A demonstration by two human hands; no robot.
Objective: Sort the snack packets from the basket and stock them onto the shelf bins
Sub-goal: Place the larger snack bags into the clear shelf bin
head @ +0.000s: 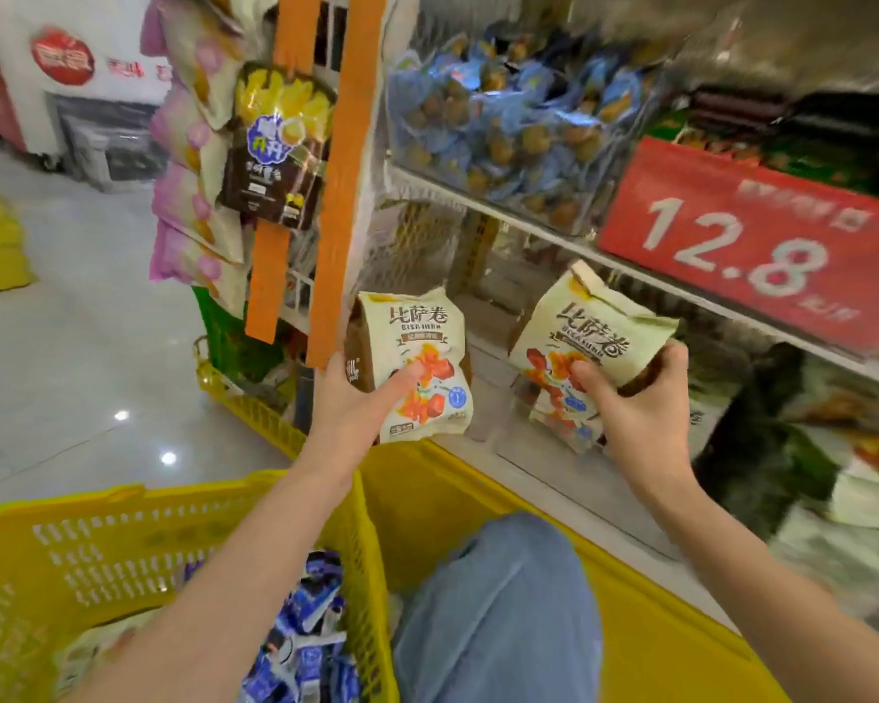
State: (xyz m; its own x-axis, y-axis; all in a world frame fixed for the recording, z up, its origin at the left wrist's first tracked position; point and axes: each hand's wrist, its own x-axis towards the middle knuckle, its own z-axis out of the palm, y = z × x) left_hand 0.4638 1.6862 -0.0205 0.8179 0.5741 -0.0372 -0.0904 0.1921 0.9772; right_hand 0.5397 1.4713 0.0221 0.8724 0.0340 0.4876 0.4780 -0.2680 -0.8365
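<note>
My left hand (356, 398) grips a cream snack packet (417, 347) with orange printing, held upright in front of the low clear shelf bin (498, 307). My right hand (640, 403) grips a second, matching cream packet (589, 337), tilted to the right, just before the same bin. Below my arms stands the yellow basket (123, 540); blue and white packets (305, 636) lie in its bottom. The inside of the bin behind both packets is blurred.
An upper clear bin (503, 124) holds several blue packets. A red price sign (762, 246) reading 12.8 hangs on the shelf edge. Orange strips (341, 195) carry hanging bags (275, 144) at left. My knee in blue jeans (498, 611) rests against the yellow shelf base (655, 636).
</note>
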